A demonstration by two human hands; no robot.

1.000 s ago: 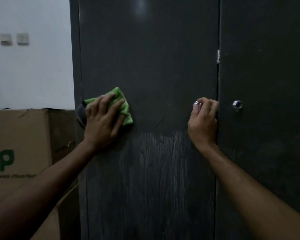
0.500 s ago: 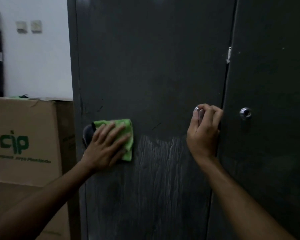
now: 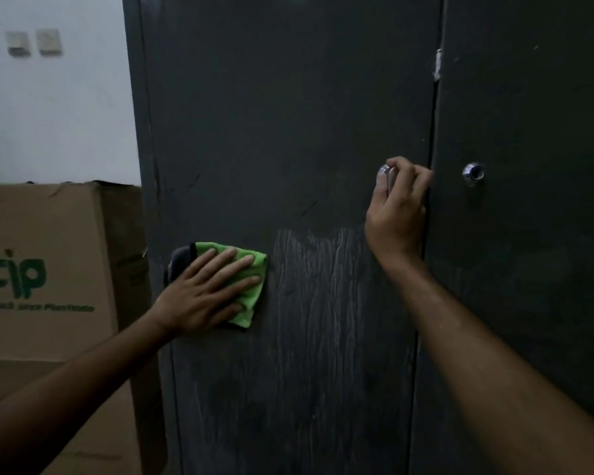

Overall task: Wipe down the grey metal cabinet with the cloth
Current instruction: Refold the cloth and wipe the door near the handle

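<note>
Cloth: the green cloth (image 3: pixel 246 284) lies flat on the left door (image 3: pixel 288 132) of the grey metal cabinet (image 3: pixel 528 303), at about 8 o'clock from the view's centre.
Left hand: the left hand (image 3: pixel 213 293) presses the cloth with straight, spread fingers, gripping nothing.
Right hand: the right hand (image 3: pixel 396 204), at 3 o'clock from the cloth, curls round the chrome knob (image 3: pixel 386 174) at the door's edge.
Wet patch: streaks (image 3: pixel 323 286) run down between the hands.
Risk, cloth: held by palm pressure alone, it may slip or bunch and drop.
Risk, door: a loosened knob grip probably lets the door swing under the push.
Risk, finish: the drips may dry as marks if left.
Beside: a cardboard box (image 3: pixel 48 269) at 9 o'clock may catch the elbow.
</note>
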